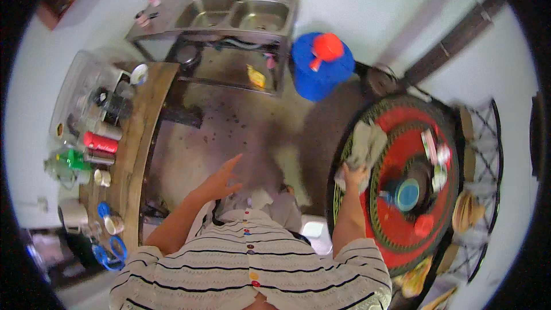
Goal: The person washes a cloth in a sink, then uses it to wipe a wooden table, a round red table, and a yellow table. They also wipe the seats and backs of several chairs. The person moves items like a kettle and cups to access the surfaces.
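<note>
Right hand (356, 175) grips a grey cloth (368, 142) at the left edge of the round tabletop (396, 251); left hand (219, 183), open, over the floor (179, 163); blue container (408, 194), contents unclear, near tabletop's middle

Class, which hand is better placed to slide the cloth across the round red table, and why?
Probably the right hand: it holds the cloth near the edge of the table. The left hand looks empty, well away from both.

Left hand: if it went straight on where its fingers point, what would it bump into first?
The left hand would probably meet the blue barrel first, though depth is unclear here and it might pass above it.
</note>
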`<state>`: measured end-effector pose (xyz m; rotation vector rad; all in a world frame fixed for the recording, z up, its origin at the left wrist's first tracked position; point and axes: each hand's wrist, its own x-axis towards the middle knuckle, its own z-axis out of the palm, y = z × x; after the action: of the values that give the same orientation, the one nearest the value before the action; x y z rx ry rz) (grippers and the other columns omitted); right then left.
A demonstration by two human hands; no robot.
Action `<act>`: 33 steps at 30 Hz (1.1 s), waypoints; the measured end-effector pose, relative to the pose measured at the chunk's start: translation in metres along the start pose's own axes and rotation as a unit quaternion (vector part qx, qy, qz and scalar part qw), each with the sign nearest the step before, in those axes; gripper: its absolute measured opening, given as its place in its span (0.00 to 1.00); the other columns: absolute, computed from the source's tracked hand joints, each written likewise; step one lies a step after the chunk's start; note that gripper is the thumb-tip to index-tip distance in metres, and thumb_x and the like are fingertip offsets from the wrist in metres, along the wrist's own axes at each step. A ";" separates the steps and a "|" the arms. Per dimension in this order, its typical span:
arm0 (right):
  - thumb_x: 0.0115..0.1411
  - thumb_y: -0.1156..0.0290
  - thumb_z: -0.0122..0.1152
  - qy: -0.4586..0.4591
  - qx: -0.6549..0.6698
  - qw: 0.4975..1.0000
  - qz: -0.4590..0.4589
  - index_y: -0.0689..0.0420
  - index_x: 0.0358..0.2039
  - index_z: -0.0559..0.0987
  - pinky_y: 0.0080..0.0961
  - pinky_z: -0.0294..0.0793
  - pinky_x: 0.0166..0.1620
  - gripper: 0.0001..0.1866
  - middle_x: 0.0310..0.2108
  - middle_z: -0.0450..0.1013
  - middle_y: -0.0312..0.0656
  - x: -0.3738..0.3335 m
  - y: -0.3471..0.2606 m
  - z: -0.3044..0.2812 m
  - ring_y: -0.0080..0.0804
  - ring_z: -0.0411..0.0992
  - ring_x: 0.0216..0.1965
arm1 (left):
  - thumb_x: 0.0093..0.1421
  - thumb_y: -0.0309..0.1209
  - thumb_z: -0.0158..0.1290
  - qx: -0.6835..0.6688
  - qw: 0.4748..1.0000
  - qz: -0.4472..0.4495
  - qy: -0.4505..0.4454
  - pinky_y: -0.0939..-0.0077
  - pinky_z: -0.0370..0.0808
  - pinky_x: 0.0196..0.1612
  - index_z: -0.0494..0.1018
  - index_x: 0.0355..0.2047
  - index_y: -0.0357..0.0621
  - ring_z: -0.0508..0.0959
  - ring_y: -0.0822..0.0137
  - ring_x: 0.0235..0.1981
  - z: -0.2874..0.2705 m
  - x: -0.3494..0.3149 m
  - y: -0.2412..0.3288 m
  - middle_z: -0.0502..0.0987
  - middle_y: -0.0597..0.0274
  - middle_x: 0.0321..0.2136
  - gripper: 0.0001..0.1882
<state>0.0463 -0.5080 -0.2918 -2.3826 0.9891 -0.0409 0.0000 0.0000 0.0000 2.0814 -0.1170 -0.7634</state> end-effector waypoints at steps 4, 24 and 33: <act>0.58 0.58 0.65 -0.013 -0.067 0.988 0.139 0.39 0.69 0.57 0.51 0.75 0.50 0.40 0.73 0.41 0.44 0.112 -0.088 0.013 0.53 0.66 0.59 | 0.59 0.35 0.58 0.004 0.993 0.073 0.088 0.62 0.72 0.54 0.46 0.70 0.50 0.73 0.52 0.56 -0.086 0.100 -0.015 0.53 0.49 0.68 0.44; 0.60 0.71 0.50 -0.547 0.286 0.726 -0.302 0.61 0.52 0.74 0.24 0.75 0.45 0.19 0.46 0.74 0.40 0.008 -0.772 0.082 0.30 0.75 0.38 | 0.64 0.51 0.51 -0.496 0.855 0.015 0.150 0.61 0.70 0.54 0.70 0.53 0.42 0.73 0.58 0.52 -0.405 0.377 0.002 0.72 0.50 0.51 0.28; 0.60 0.73 0.60 -0.105 0.298 0.808 -0.497 0.56 0.55 0.74 0.31 0.75 0.43 0.21 0.47 0.75 0.46 0.153 -0.987 0.264 0.38 0.76 0.40 | 0.61 0.40 0.53 -0.660 0.687 -0.098 0.286 0.57 0.76 0.47 0.73 0.52 0.39 0.78 0.56 0.45 -0.633 0.475 -0.022 0.79 0.53 0.42 0.23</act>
<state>0.8553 0.0854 -0.0455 -1.9649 -0.4237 -0.3981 0.7327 0.2995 0.0194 0.7942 0.8032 -0.0979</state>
